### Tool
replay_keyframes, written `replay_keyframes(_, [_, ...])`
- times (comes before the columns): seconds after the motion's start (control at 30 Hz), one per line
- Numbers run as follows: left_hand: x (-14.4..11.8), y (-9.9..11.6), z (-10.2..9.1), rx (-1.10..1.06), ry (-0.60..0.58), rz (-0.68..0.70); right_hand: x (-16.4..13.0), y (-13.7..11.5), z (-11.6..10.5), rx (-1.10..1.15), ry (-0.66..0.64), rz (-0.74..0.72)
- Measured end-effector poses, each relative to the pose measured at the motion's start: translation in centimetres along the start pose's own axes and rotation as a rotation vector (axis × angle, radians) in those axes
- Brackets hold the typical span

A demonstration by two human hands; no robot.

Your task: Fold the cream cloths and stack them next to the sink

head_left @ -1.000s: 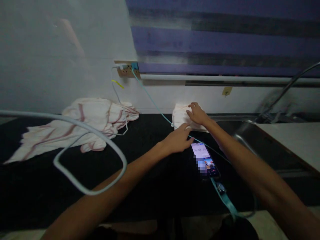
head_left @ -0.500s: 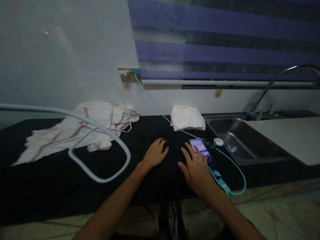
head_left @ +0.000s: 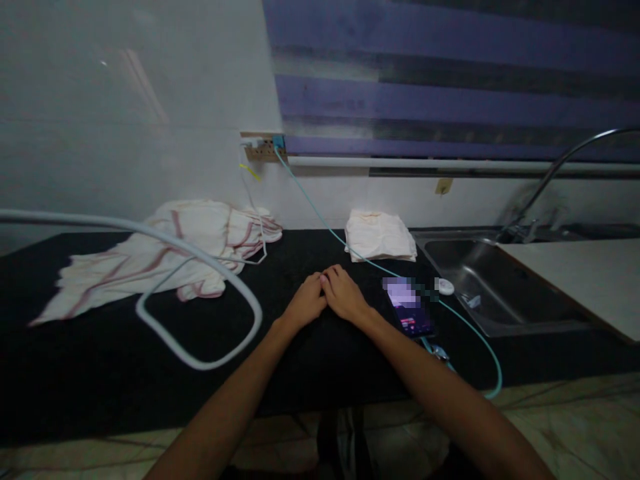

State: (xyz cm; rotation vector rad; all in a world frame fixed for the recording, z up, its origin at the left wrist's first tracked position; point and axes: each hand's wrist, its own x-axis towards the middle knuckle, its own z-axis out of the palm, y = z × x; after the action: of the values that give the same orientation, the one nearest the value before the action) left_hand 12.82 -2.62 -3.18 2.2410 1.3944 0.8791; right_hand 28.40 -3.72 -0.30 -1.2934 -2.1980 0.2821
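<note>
Fingers (head_left: 325, 279) of both hands loosely curled, tips meeting in the middle, pinching nothing. Left hand (head_left: 306, 305) flat on the black counter (head_left: 100, 373), palm down. Right hand (head_left: 345, 297) also on the counter, palm down, touching the left hand at the fingertips. Both empty.

Phone (head_left: 409, 308) just beside the right hand, on its right side, lying flat with the screen lit. Thin teal cable (head_left: 320, 217) plugged into the near end of the phone, curling past the counter edge, then running back across the counter and up to the socket (head_left: 263, 151) on the wall. Small white round thing (head_left: 445, 287) near the phone, at the edge of the steel sink (head_left: 500, 293).

Folded white cloth (head_left: 379, 235) behind the hands, near the wall, well apart from them, with the teal cable passing over its left corner. Striped cloth (head_left: 165, 253), white with red lines, spread loose on the left part of the counter. Thick white cord (head_left: 210, 270) looping in front of the striped cloth, close to the camera and blurred. Curved tap (head_left: 555, 170) above the sink on the right. Purple striped blind (head_left: 450, 80) over the wall behind.
</note>
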Motion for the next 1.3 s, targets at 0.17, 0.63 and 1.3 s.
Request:
replay_keyframes(0.17, [0.5, -0.7, -0.7, -0.072, 0.100, -0.077, 0.6, 1.5, 2.1, -0.011, -0.048, 0.061])
replay_keyframes(0.63, [0.5, -0.6, -1.1, -0.181, 0.113, -0.141, -0.6, -0.1, 0.1, -0.182, -0.130, 0.141])
replay_keyframes(1.3, [0.5, -1.1, -0.9, -0.177, 0.146, -0.119, -6.6, -0.4, -3.2, -0.175, 0.015, 0.201])
